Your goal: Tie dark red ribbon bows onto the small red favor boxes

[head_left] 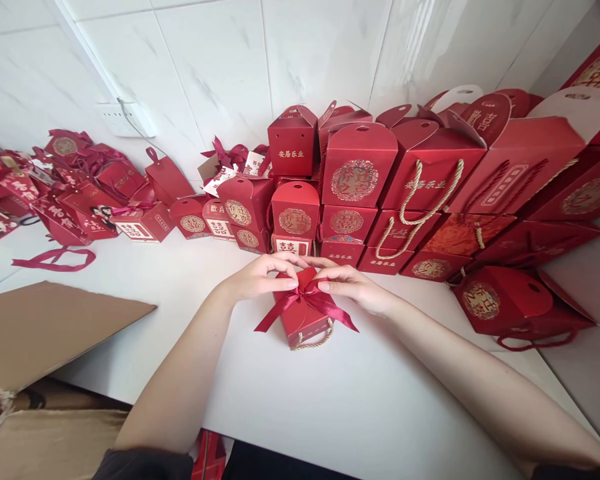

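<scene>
A small red gift box lies on the white table in front of me. Across its top a dark red satin ribbon is formed into a bow, its two tails spreading left and right. My left hand pinches the bow's left side between thumb and fingers. On the other side, my right hand pinches the ribbon close to the knot. A twisted gold cord handle hangs from the box's near face. The far part of the box is partly hidden by my fingers.
Stacked red gift boxes line the tiled wall. More ribboned boxes pile up at the back left, near a loose ribbon strip. An open cardboard carton stands at the near left. One box lies tilted at the right.
</scene>
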The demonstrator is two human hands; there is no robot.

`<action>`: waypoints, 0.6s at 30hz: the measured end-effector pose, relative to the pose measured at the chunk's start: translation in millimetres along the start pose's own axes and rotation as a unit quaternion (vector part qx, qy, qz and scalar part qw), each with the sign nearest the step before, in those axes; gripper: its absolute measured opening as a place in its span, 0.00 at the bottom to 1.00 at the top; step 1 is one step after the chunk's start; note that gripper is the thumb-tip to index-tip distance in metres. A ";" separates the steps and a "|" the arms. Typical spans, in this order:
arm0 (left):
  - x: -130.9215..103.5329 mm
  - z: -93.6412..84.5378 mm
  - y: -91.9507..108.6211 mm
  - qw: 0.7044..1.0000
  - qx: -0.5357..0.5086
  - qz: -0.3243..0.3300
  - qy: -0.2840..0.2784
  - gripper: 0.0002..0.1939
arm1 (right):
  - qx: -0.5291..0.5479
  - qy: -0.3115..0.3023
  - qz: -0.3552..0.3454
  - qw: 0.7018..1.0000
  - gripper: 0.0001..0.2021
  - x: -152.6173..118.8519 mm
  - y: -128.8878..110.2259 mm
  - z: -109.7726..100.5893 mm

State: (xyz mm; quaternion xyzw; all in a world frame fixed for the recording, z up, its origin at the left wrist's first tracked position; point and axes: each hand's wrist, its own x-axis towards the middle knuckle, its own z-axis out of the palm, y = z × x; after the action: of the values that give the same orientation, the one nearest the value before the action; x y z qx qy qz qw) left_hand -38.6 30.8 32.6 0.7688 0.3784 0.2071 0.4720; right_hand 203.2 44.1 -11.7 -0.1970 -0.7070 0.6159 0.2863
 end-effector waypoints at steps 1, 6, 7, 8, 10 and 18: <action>-0.2 -0.1 0.3 1.000 -0.002 -0.002 0.001 0.10 | 0.009 0.001 -0.001 1.000 0.10 0.1 0.6 -0.3; -2.1 0.1 5.0 1.000 -0.023 -0.013 0.017 0.13 | 0.069 0.013 -0.015 0.997 0.09 2.1 5.6 -1.5; -2.6 0.1 6.0 0.999 -0.029 -0.015 0.021 0.13 | 0.083 0.021 -0.016 0.996 0.09 2.7 6.6 -1.5; -3.1 0.0 6.9 0.999 -0.036 -0.017 0.024 0.14 | 0.099 0.030 -0.016 0.995 0.09 3.3 7.5 -1.5; -4.2 -0.6 7.4 0.998 -0.051 -0.015 0.031 0.16 | 0.130 0.042 -0.015 0.991 0.10 4.2 8.3 -1.3; -7.0 -7.6 1.5 0.997 -0.050 -0.003 0.060 0.13 | 0.153 0.056 -0.010 0.987 0.14 6.6 12.1 0.3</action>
State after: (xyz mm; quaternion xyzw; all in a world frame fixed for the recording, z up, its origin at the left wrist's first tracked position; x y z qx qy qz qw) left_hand -47.6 29.3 37.8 0.7295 0.3974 0.2706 0.4865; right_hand 197.0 50.0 -22.5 -0.1783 -0.5895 0.7016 0.3584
